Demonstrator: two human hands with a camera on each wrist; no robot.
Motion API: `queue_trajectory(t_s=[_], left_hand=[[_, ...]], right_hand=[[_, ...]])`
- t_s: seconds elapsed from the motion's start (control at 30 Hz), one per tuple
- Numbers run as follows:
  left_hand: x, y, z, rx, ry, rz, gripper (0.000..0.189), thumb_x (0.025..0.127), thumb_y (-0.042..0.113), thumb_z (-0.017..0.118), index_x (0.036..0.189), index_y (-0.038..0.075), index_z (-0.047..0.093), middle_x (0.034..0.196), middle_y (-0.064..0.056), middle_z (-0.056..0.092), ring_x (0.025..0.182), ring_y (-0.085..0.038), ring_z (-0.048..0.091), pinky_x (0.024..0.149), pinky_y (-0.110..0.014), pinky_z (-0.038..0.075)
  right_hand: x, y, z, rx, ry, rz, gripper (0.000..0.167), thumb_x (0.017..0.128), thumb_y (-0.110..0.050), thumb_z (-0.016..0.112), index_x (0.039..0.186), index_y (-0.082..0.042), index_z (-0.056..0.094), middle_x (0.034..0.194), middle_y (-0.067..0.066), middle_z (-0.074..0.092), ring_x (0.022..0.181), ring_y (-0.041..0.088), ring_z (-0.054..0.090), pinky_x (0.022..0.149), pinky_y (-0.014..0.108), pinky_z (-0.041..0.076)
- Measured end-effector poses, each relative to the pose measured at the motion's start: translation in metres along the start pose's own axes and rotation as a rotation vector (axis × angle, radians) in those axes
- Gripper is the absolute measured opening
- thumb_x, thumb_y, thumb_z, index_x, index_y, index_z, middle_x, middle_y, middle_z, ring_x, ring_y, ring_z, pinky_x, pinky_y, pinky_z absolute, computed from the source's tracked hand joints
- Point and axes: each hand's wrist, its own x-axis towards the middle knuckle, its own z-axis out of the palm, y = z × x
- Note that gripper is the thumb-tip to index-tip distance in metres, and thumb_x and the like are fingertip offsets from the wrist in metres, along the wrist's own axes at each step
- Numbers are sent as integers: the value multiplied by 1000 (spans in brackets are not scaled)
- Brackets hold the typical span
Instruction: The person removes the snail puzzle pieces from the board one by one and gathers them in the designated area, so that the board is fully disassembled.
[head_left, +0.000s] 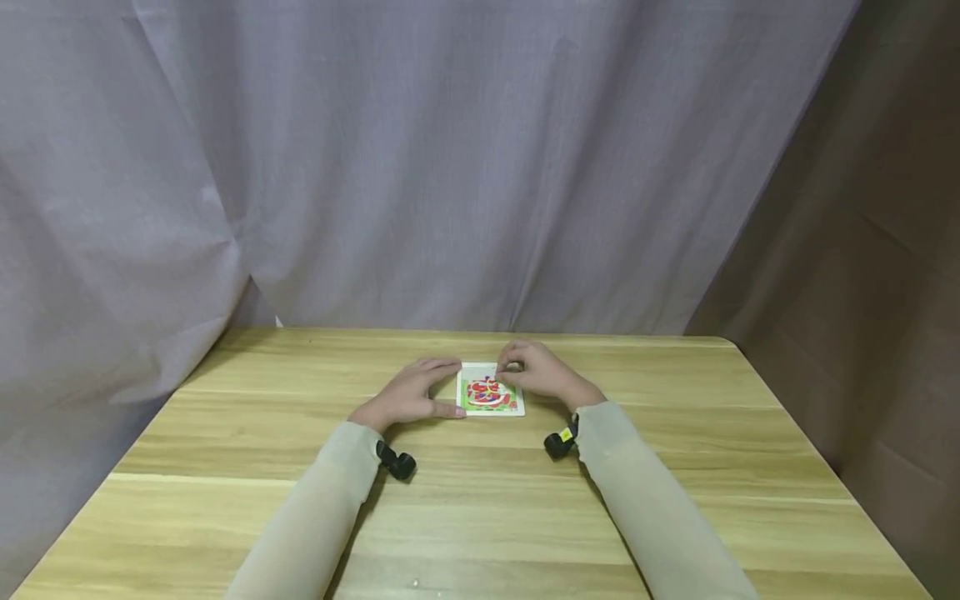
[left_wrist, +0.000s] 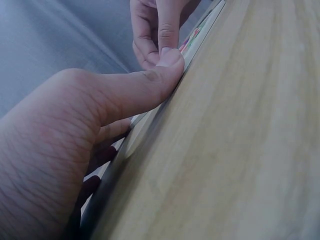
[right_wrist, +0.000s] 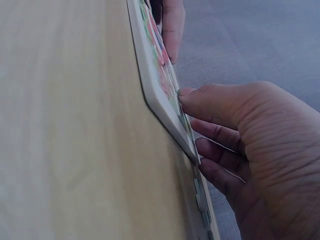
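A grey curtain (head_left: 450,167) hung behind the wooden tabletop (head_left: 472,517), and two pale sleeves (head_left: 322,508) reached in over the near side. Of the hands, the left hand (head_left: 411,392) was spread, thumb by the near left corner of a square board (head_left: 477,372) and fingers by the far left one, probably to stop it sliding. The right hand (head_left: 542,369) came over the board's right side with fingers bent and thumb drawn toward them, perhaps for fine control; whether it pinched a small piece, I could not tell. The board lay flat between the hands, closer to the tabletop's far edge than to its front. Its near edge faced the person unblocked, and the wood to either side and in front left the forearms ample room. Within its white rim sat a red-and-green picture (head_left: 489,396), partly covered by the right hand
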Motion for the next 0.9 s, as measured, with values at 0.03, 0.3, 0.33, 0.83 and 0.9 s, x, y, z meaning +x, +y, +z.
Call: queue_trajectory(t_s=[0.03, 0.3, 0.33, 0.83, 0.9], left_hand=[[0, 0, -1, -1, 3, 3, 98, 85, 66, 76, 163, 18, 42, 171, -4, 39, 159, -31, 34, 131, -60, 21], [-1, 0, -2, -6, 0, -10, 98, 85, 66, 76, 163, 18, 42, 171, -3, 39, 159, -30, 32, 132, -60, 21], [-2, 0, -2, -9, 1, -10, 98, 85, 66, 76, 163, 18, 42, 171, -3, 39, 159, -30, 32, 132, -60, 21], [-2, -3, 1, -15, 11, 0, 97, 85, 65, 76, 163, 18, 43, 170, -5, 39, 159, -31, 33, 131, -62, 21], [-2, -2, -1, -10, 13, 4, 97, 85, 65, 77, 163, 18, 43, 170, -5, 40, 159, -31, 33, 131, -61, 21]], right_hand=[[1, 0, 0, -6, 3, -5, 5, 94, -16, 79, 97, -13, 80, 113, 6, 74, 111, 27, 68, 103, 48, 58], [3, -3, 2, -23, -17, 33, 5, 95, -20, 78, 96, -15, 80, 117, 6, 73, 114, 26, 67, 104, 48, 57], [4, -3, 3, -19, -20, 40, 5, 95, -20, 78, 96, -15, 80, 118, 6, 73, 115, 27, 66, 105, 49, 56], [4, -6, 6, 5, -40, 65, 4, 98, -16, 75, 97, -12, 77, 124, 10, 71, 121, 31, 64, 111, 52, 53], [5, -6, 5, 1, -37, 61, 4, 98, -15, 75, 97, -12, 76, 123, 9, 71, 121, 31, 64, 111, 52, 53]])
